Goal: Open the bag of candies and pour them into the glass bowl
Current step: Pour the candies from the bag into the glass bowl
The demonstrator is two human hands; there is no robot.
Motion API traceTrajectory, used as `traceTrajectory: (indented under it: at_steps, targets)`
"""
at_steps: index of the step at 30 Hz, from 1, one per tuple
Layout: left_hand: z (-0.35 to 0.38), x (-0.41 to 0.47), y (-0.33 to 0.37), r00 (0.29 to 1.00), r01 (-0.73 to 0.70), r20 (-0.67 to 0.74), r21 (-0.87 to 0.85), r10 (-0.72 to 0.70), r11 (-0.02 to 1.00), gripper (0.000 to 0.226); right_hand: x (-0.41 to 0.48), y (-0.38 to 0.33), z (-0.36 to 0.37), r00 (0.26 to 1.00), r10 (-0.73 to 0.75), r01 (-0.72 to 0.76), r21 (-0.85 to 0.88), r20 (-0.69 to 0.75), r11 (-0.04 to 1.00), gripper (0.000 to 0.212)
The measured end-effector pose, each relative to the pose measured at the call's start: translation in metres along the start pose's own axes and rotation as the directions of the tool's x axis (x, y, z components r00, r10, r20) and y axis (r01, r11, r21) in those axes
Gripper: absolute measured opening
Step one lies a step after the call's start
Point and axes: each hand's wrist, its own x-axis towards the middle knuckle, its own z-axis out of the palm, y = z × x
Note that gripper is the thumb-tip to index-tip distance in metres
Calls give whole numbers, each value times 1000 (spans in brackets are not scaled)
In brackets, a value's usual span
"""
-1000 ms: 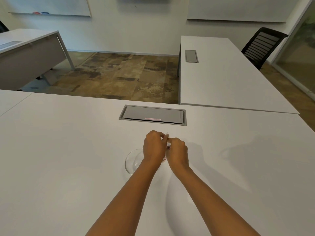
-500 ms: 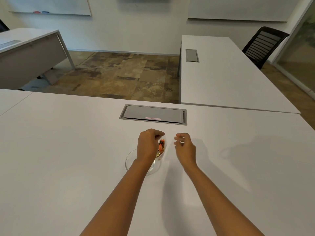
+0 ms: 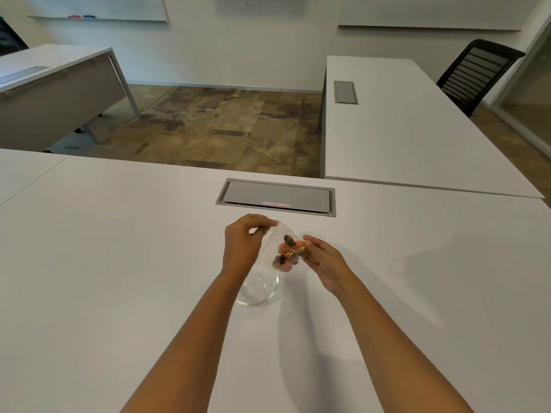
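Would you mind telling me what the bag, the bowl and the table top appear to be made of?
The bag looks like thin clear plastic film: the candies show through it and it crumples between the left hand and right hand. The bowl seems clear glass, with a bright glossy rim and the table visible through it. The table top looks like matte white laminate, though that is uncertain.

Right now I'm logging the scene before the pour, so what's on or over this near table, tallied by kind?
Hands: 2, left hand and right hand, both pinching the bag
Bag: 1, clear, candies inside
Bowl: 1, glass, no candies in it
Hatch: 1, grey, shut
Total: 5
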Motion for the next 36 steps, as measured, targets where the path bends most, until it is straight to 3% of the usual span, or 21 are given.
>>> traceTrajectory:
  at_steps: [3, 7, 13, 18, 27, 31, 36]
  targets:
    - [-6, -1, -17, 986, 167, 0, -83, -168, 982, 17, -2, -1, 0, 999, -23, 24, 16, -38, 1000, 23]
    - [-8, -10, -35, 936, 347, 27, -249, -352, 904, 18, -8, -3, 4, 990, -132, 124, -131, -54, 984, 24]
    - [-8, -19, -51, 906, 394, -40, -286, -422, 873, 17, -15, -8, 8, 959, -278, 239, -384, -48, 892, 11]
    - [-14, -24, -62, 891, 421, -41, -301, -453, 856, 12, -16, -7, 7, 943, -332, 272, -498, -34, 824, 19]
    - [-18, -33, -73, 866, 447, -60, -352, -496, 822, 11, -23, -8, 25, 893, -436, 405, -617, 111, 674, 14]
    - [-18, -37, -82, 825, 504, -45, -391, -563, 770, 18, -24, -8, 37, 877, -459, 433, -654, 145, 620, 12]
    - [-14, -42, -89, 766, 567, -38, -432, -642, 701, 17, -25, -9, 53, 853, -484, 443, -759, 194, 477, 17]
